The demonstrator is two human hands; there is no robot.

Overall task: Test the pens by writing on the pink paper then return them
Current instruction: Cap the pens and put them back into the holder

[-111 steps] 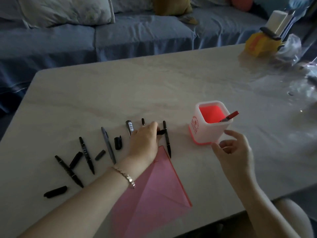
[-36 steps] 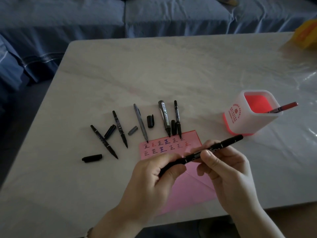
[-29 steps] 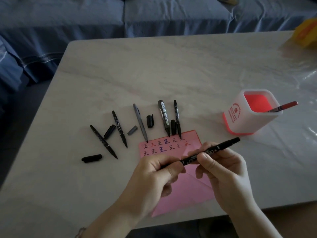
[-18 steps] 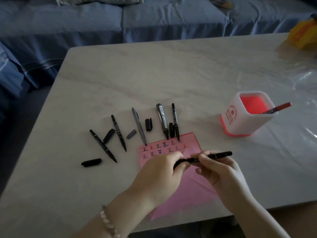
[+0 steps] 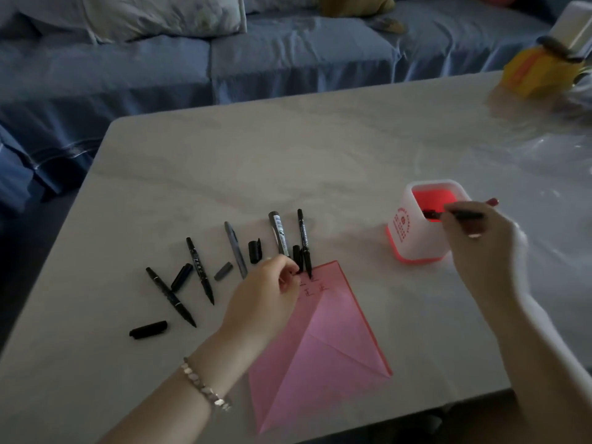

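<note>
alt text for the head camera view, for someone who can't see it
A person's right hand holds a black pen with its tip inside the white pen holder, while the left hand, fingers curled, reaches a black cap at the top corner of the pink paper. More pens and loose caps lie in a row on the pale table.

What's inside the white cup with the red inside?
The cup shows its red lining and the end of a black pen held by the right hand. A red pen pokes out behind the hand, mostly covered. The bottom is hidden.
</note>
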